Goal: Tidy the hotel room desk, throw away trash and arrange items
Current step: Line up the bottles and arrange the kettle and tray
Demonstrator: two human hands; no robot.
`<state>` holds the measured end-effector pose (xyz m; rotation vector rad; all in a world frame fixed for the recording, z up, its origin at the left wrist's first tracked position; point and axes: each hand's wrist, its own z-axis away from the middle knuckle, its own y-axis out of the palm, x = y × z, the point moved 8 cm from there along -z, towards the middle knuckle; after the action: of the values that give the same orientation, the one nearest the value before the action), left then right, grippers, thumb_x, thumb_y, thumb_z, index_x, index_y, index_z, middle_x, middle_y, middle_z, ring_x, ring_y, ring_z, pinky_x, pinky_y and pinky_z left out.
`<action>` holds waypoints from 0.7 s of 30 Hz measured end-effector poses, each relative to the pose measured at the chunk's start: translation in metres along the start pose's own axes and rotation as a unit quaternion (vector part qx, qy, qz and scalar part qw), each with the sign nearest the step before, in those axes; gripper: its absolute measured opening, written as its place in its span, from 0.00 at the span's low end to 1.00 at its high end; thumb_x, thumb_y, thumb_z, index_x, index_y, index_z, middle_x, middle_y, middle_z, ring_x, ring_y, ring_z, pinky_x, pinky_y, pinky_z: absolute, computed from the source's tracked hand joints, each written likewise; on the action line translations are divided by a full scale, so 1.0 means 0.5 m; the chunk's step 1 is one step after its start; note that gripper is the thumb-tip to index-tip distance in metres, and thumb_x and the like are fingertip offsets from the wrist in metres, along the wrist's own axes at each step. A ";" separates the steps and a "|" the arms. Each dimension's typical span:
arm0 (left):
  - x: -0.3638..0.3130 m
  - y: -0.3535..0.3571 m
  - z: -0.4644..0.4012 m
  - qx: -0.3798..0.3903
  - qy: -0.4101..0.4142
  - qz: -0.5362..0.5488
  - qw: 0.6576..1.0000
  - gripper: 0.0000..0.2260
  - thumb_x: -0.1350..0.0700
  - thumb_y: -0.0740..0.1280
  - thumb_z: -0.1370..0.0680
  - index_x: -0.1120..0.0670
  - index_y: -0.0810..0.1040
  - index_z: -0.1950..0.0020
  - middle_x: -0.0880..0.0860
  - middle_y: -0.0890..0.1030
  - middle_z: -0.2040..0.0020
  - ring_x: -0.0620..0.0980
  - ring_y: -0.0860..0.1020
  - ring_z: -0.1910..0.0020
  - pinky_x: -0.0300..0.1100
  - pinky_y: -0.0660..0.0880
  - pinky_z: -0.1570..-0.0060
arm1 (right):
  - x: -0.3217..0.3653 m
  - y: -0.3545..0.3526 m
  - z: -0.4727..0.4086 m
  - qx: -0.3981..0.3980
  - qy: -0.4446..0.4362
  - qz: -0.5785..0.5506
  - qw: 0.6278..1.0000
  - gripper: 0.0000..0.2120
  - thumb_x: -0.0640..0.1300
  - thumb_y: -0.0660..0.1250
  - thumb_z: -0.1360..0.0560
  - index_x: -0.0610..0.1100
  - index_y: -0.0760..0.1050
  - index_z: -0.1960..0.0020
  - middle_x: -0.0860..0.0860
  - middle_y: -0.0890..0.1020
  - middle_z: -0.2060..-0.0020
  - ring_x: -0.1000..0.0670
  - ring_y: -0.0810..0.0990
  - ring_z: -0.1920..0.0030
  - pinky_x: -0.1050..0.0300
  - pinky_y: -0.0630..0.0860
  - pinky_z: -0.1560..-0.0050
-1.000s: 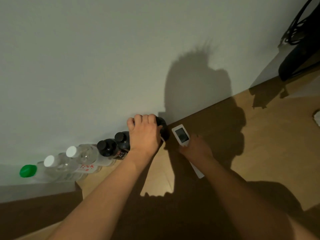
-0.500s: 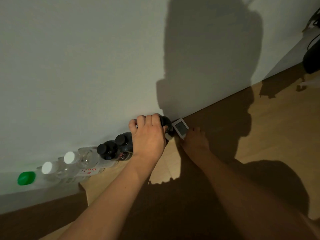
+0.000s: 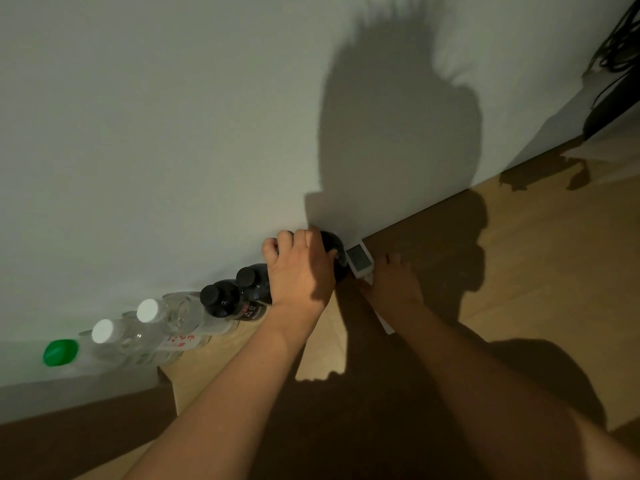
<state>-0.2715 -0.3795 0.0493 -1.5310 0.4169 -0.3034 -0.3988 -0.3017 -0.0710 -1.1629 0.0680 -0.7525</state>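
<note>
Frame centre, against the wall [image 3: 173, 133]: left hand [image 3: 299, 275] clamped over a dark bottle [image 3: 334, 249], fingers curled round its top. Right hand [image 3: 393, 285] holds a white device [image 3: 358, 259] just beside it, grip partly shadowed. Bottle row [image 3: 166, 320] runs lower left along the counter [image 3: 519, 271].

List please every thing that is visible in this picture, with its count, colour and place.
Green-capped plastic bottle: 1, clear, far left by the wall.
White-capped clear plastic bottles: 2, right of it.
Black-capped dark bottles: 2, next in the row.
Round dark object: 1, black, under the left hand.
Small white device with grey screen: 1, against the wall.
Wooden desk: 1, light brown.
Black cables: top right.
Left hand: grips the dark object.
Right hand: holds the device.
</note>
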 end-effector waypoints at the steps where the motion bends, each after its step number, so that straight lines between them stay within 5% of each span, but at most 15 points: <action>1: 0.001 -0.005 0.005 -0.002 -0.004 0.008 1.000 0.16 0.45 0.65 0.19 0.54 0.74 0.37 0.53 0.80 0.44 0.56 0.74 0.45 0.52 0.63 0.40 | -0.005 -0.014 0.013 -0.018 -0.003 -0.012 1.000 0.27 0.59 0.61 0.20 0.41 0.67 0.30 0.42 0.71 0.36 0.43 0.72 0.39 0.49 0.73 0.42; 7: -0.048 -0.034 0.089 -0.127 0.098 0.094 0.983 0.22 0.51 0.70 0.23 0.56 0.70 0.32 0.57 0.75 0.39 0.57 0.72 0.45 0.53 0.70 0.44 | -0.048 -0.092 0.136 -0.119 -0.006 -0.070 0.990 0.28 0.53 0.63 0.20 0.40 0.63 0.26 0.42 0.69 0.30 0.42 0.68 0.30 0.48 0.66 0.31; 12: -0.134 -0.022 0.130 -0.094 0.162 0.157 0.970 0.19 0.56 0.68 0.20 0.57 0.72 0.29 0.59 0.75 0.32 0.62 0.72 0.33 0.58 0.69 0.32 | -0.116 -0.135 0.261 -0.193 0.028 -0.106 0.975 0.28 0.52 0.63 0.19 0.41 0.61 0.23 0.44 0.66 0.26 0.45 0.65 0.27 0.48 0.65 0.28; 18: -0.279 -0.047 0.188 -0.091 0.257 0.158 0.949 0.17 0.57 0.66 0.21 0.61 0.75 0.33 0.60 0.77 0.37 0.62 0.76 0.40 0.56 0.72 0.36 | -0.240 -0.185 0.407 -0.254 0.058 -0.127 0.957 0.25 0.50 0.62 0.19 0.42 0.64 0.25 0.45 0.69 0.28 0.46 0.66 0.27 0.53 0.66 0.29; 21: -0.377 -0.061 0.240 -0.066 0.274 0.150 0.948 0.20 0.57 0.69 0.21 0.61 0.73 0.30 0.62 0.76 0.33 0.63 0.74 0.35 0.57 0.69 0.31 | -0.316 -0.208 0.486 -0.279 0.082 -0.136 0.947 0.25 0.51 0.62 0.19 0.43 0.65 0.25 0.44 0.70 0.29 0.46 0.68 0.28 0.53 0.68 0.32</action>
<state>-0.3847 -0.1891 0.0924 -1.4712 1.1176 -0.4677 -0.4687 -0.0361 0.0689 -1.6671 0.2792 -1.1191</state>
